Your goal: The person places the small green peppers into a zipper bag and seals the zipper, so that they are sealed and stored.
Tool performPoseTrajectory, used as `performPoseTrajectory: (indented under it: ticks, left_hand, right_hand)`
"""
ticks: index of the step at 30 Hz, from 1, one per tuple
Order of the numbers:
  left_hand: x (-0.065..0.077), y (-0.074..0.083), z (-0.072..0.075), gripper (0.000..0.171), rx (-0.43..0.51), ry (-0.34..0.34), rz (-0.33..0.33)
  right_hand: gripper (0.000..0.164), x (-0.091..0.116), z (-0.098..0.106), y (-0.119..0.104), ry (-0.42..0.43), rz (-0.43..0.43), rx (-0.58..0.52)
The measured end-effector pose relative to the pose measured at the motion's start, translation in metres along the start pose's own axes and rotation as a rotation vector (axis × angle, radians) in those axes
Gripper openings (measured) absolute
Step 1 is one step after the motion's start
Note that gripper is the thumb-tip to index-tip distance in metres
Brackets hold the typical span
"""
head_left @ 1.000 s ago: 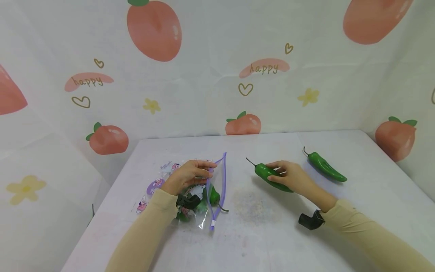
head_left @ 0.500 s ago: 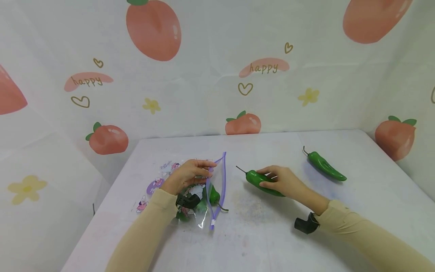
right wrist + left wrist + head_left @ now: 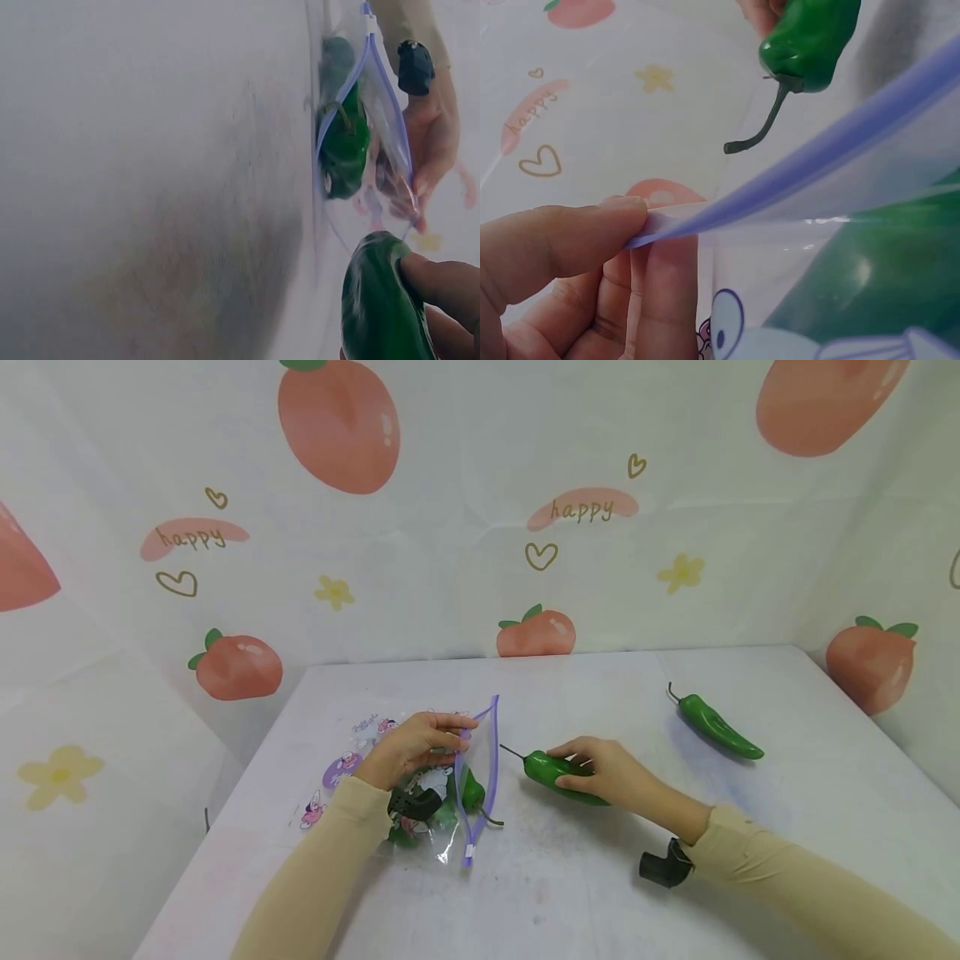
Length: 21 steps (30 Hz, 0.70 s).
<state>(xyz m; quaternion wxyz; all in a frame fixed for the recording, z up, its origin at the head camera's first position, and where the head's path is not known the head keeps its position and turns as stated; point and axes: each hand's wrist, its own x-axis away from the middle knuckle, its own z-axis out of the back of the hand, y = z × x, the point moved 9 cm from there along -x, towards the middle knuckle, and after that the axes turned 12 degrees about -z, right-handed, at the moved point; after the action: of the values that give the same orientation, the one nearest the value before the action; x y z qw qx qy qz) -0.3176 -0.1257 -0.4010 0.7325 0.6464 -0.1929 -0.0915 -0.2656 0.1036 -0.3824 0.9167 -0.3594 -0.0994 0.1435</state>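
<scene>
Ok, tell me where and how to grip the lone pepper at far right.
Likely best: pinch the pepper across its thick body, from above, thumb on the near side. It lies slantwise on the table; its thin stem and tapered tip offer less hold.

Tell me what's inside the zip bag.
The zip bag holds a green pepper, its stem at the open mouth. More green shows deeper in, but the left hand and black wrist mount cover part; I can't count peppers.
</scene>
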Motion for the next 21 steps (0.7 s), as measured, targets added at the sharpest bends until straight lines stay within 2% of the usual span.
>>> performPoseTrajectory:
  ticks: [10, 21]
  left_hand:
    - [0.0, -0.002, 0.0, 0.045, -0.005, -0.002, -0.003]
    - [0.001, -0.002, -0.001, 0.044, -0.031, -0.005, -0.005]
  right_hand:
    - [0.037, 0.003, -0.014, -0.01, 0.011, 0.099, 0.042]
    - [0.033, 0.003, -0.026, -0.017, -0.046, 0.101, 0.05]
